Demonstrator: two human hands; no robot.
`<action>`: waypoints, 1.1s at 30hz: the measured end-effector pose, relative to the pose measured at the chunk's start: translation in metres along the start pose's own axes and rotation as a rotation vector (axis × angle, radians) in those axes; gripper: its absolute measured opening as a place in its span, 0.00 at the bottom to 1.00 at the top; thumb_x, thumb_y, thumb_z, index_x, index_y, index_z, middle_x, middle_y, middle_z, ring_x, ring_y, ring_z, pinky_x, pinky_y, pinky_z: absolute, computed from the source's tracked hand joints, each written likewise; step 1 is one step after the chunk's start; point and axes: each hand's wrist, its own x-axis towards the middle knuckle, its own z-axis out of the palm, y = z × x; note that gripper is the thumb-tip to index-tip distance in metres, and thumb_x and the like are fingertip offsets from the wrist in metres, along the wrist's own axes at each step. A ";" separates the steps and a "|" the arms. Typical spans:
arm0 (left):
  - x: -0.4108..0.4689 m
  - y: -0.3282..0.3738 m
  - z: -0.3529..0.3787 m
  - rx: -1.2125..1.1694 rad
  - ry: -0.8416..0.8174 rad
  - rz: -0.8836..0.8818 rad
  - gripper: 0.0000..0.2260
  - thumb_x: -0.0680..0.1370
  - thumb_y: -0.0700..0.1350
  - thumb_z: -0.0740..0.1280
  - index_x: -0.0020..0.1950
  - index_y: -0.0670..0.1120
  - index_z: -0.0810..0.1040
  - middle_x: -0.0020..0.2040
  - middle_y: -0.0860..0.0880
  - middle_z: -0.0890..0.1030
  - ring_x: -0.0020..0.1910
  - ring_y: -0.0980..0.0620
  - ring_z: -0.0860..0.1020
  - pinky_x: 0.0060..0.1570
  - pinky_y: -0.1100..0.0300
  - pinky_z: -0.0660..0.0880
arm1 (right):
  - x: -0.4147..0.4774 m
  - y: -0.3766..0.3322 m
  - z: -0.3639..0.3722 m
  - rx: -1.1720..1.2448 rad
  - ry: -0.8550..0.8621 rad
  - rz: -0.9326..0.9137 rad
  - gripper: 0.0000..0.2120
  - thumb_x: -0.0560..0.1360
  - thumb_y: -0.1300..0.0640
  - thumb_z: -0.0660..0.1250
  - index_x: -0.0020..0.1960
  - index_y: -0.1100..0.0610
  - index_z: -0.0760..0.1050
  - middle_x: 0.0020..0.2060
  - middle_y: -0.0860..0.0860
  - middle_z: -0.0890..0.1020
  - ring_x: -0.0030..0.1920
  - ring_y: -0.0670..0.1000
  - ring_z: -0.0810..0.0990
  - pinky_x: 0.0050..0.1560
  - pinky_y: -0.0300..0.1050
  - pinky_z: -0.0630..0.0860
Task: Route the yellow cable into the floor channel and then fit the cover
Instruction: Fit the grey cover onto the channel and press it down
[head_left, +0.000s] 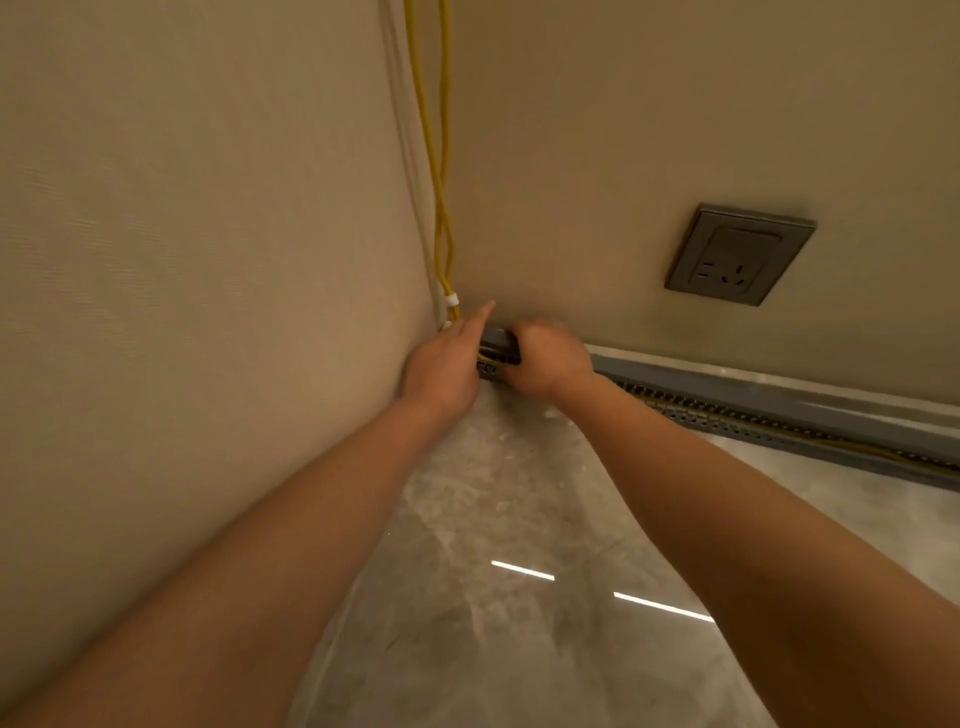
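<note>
- Beige wall (182, 260) fills the left side and meets the back wall at a corner.
- Yellow cable (434, 156): two strands hang down the corner, cross once, and pass a white clip (451, 300) just above the hands.
- Left hand (444, 366) is at the foot of the corner, back to the camera, index finger straight and pointing up at the corner. The other fingers are hidden, so I cannot tell if it grips anything.
- A short bit of yellow shows between the two hands, at the channel's end.
- Grey floor channel (769, 415) runs right along the base of the back wall. Its slotted side is open, with yellow cable lying inside further right.
- Right hand (545, 358) has its fingers curled over the channel's corner end, gripping it. I cannot tell whether that grey piece is the cover.
- Grey wall socket (740, 254) is on the back wall, above the channel and well apart from the hands.
- Glossy marble floor (493, 493) is below, with two light streaks.
</note>
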 end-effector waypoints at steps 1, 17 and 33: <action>0.000 -0.001 0.001 -0.009 0.009 -0.009 0.34 0.74 0.34 0.62 0.78 0.52 0.56 0.70 0.46 0.72 0.60 0.41 0.76 0.53 0.49 0.75 | 0.002 -0.001 0.001 -0.001 -0.007 0.009 0.17 0.72 0.47 0.69 0.56 0.56 0.77 0.53 0.57 0.82 0.55 0.60 0.79 0.46 0.50 0.75; -0.007 -0.008 0.014 0.208 -0.018 0.025 0.28 0.76 0.40 0.64 0.75 0.50 0.62 0.71 0.49 0.71 0.70 0.50 0.68 0.58 0.56 0.73 | -0.011 0.013 -0.010 -0.077 -0.161 -0.003 0.12 0.71 0.49 0.71 0.51 0.54 0.81 0.40 0.53 0.79 0.40 0.55 0.75 0.37 0.43 0.68; -0.006 -0.007 0.006 0.131 -0.107 0.001 0.16 0.71 0.55 0.72 0.58 0.53 0.80 0.53 0.48 0.80 0.54 0.48 0.78 0.48 0.56 0.75 | -0.010 0.020 -0.014 -0.087 -0.315 -0.156 0.13 0.76 0.46 0.65 0.50 0.54 0.82 0.33 0.49 0.75 0.37 0.53 0.75 0.31 0.42 0.65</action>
